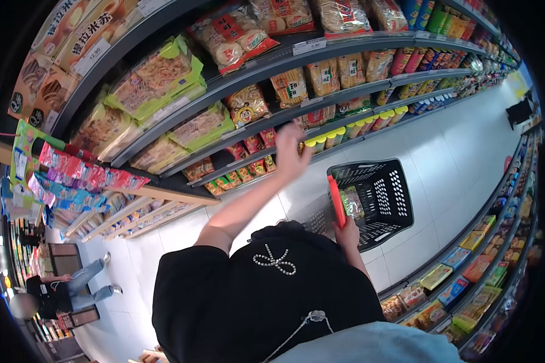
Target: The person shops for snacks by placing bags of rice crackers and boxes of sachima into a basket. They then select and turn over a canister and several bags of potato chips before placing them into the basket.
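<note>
My left hand [293, 153] is raised at the end of a bent arm, in front of the lower snack shelves. Its fingers are smeared by motion, so their pose and anything in them cannot be made out. Nearest to it are small red packets [253, 144] and yellow-lidded containers [316, 144]. My right hand [347, 233] is closed around the red handle [336, 202] of a black shopping basket [398, 222]. Inside the basket, by the handle, lies a green and clear packet [351, 202].
Shelves [309, 46] of bagged snacks curve across the top, and another shelf unit [427, 269] runs along the right. Hanging pink packets [91, 170] stick out at left. A person [53, 296] stands at lower left on the tiled floor [124, 266].
</note>
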The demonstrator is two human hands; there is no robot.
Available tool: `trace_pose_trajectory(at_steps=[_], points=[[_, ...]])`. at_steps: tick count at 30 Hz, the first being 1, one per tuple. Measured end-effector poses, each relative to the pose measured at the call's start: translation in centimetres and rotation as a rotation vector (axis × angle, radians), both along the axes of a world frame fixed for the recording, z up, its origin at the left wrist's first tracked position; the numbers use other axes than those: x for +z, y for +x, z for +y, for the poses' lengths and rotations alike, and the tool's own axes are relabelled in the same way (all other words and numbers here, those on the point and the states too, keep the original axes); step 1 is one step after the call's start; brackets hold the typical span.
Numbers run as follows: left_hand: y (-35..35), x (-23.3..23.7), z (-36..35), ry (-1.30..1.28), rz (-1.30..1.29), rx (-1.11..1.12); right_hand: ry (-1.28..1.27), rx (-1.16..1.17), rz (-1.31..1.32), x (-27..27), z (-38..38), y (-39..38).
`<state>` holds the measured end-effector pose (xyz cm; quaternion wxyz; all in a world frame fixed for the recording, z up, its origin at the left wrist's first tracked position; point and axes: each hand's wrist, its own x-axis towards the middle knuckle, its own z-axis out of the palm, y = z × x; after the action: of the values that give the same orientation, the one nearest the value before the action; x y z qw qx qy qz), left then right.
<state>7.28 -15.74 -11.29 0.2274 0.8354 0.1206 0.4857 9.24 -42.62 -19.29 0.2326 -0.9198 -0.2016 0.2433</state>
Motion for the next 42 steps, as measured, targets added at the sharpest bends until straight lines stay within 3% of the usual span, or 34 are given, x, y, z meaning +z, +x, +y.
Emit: trace_pose_trajectory(at_steps=[2,5,6,9,10,14,17,20,22,23,24,25,26,29,30,33,36,39,42], points=[[-2.1,-6.6,-5.6,-0.268,0.286,-0.191,-0.02,0.018,-0.066,-0.5,0.1,0.0],[-3.9,-11.1,-11.6,-0.594,0.771,-0.335,-0.028,0.062,-0.03,0.0,0.2,0.3],[-3.9,-11.1,-12.5,-0.649,0.873,-0.389,0.02,0.064,-0.046,0.1,0.1,0.3],[-2.1,-9.6,-12.1,-0.956,1.367,-1.009,-0.018,0.085,-0.019,-0.5,0.1,0.5],[-2.2,-7.5,-12.8,-1.072,1.198,-0.923,0.002,0.084,0.002,-0.1,0.1,0.6],[-0.4,-10.0,-14.0,-0.845,1.206,-0.648,0.124,0.079,0.059,-0.5,-0.5,1.3],[0.0,-7.7,-14.1,-0.942,1.256,-0.715,0.235,0.085,0.056,-1.2,-1.2,1.8],[1.2,-9.0,-13.5,-0.625,1.425,-0.742,0.251,0.099,0.066,-1.8,-2.0,2.7],[1.5,-3.8,-11.1,-0.457,1.288,-0.758,0.213,0.114,0.048,-1.4,-2.1,3.3],[2.3,-3.9,-9.1,-0.448,1.244,-0.643,0.192,0.12,0.04,-1.2,-2.3,3.6],[2.8,-0.1,-6.9,-0.523,1.194,-0.492,0.204,0.125,0.029,-1.2,-2.4,3.9],[3.0,1.3,-4.7,-0.36,0.929,-0.284,0.217,0.128,0.02,-1.2,-2.6,4.1],[3.2,3.0,-2.2,-0.403,0.618,-0.149,0.229,0.131,0.011,-1.1,-2.7,4.2],[2.7,11.4,4.7,-0.236,0.1,0.192,0.207,0.105,0.011,-0.5,-2.8,4.7],[3.1,11.2,9.0,-0.105,-0.039,0.37,0.203,0.101,0.0,-0.7,-2.8,4.8],[3.0,13.9,16.8,-0.082,0.037,0.753,0.189,0.087,-0.024,-1.2,-2.9,5.2],[3.6,15.6,21.9,-0.488,0.229,0.93,0.182,0.061,-0.018,-1.4,-2.7,5.5],[4.1,15.6,24.3,-0.558,0.319,1.007,0.191,0.045,0.006,-1.4,-2.8,5.4],[4.5,11.6,32.3,-0.835,0.183,0.811,0.193,0.044,-0.001,-1.5,-2.8,5.5]])
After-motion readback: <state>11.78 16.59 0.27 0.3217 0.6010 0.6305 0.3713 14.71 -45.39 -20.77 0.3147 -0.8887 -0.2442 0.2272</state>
